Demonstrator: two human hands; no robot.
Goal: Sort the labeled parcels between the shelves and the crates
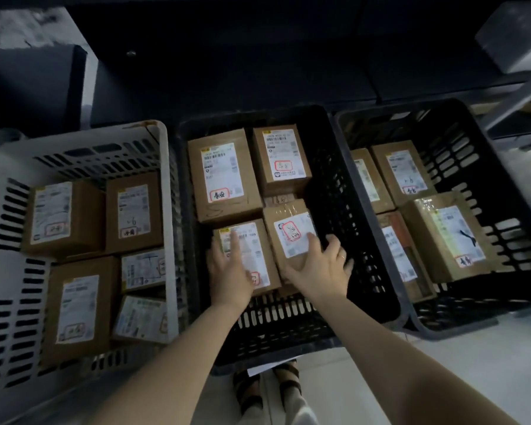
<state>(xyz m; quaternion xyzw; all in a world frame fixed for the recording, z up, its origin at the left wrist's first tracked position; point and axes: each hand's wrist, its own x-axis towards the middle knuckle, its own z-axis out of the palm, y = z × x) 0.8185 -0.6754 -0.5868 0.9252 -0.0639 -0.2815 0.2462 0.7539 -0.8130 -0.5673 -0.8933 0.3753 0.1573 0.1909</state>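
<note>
Inside the middle black crate [334,185], the left hand [230,271] lies flat, fingers straight, on the near-left parcel [255,243] at 7 o'clock. The right hand [322,266], fingers spread wide, touches the near-right parcel [290,225] at 5 o'clock.

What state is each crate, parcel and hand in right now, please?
White crate: open-topped, holds labeled parcels.
Middle black crate: holds parcels, both hands inside.
Right black crate: holds parcels, untouched.
Near-left parcel: lies flat, label up.
Near-right parcel: tilted, label up.
Left hand: rests flat on near-left parcel.
Right hand: fingers spread over near-right parcel.
</note>
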